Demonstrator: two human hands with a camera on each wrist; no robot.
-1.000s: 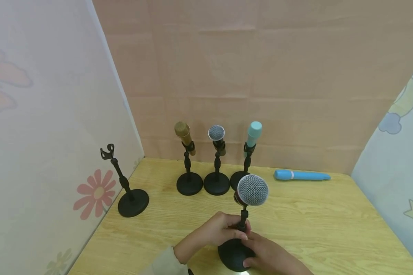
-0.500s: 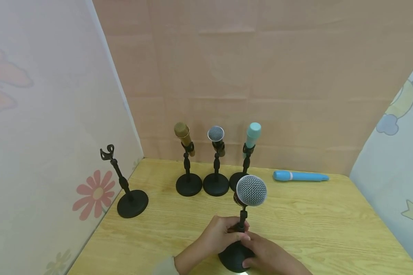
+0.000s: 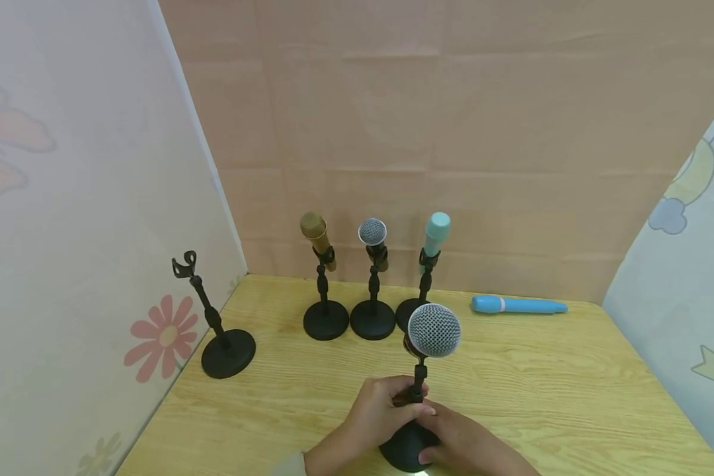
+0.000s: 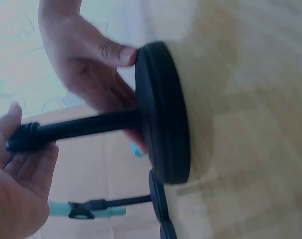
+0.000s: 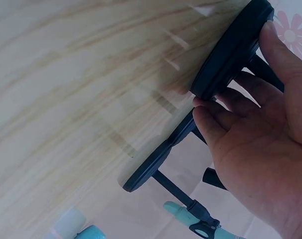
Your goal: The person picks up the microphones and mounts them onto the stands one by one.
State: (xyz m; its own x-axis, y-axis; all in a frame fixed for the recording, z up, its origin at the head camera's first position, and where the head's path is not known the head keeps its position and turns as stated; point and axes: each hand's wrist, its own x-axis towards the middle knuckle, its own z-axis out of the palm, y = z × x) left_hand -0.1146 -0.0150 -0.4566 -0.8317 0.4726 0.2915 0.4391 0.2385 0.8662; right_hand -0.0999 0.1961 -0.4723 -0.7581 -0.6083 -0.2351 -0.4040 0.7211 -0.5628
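Note:
A microphone with a silver mesh head (image 3: 434, 330) sits in a black stand (image 3: 407, 451) near the front of the table. My left hand (image 3: 376, 413) grips the stand's pole below the clip, fingers wrapped behind it and thumb in front. At the round base (image 4: 163, 114), my right hand (image 3: 465, 437) holds the rim between thumb and fingers. In the right wrist view, the right thumb lies on top of the base (image 5: 233, 52) and the fingers reach past the pole to its far rim. The base is close over the wood surface in the left wrist view.
Behind stand a gold microphone (image 3: 314, 226), a silver-headed one (image 3: 372, 232) and a mint one (image 3: 437, 228), each in a black stand. A bare stand (image 3: 229, 354) is at the left wall. A blue microphone (image 3: 517, 305) lies at the back right of the table (image 3: 541, 390).
My left hand has shifted slightly down and right along the pole. The whole scene moves a few pixels in the head view; the held stand and right hand stay nearly in place.

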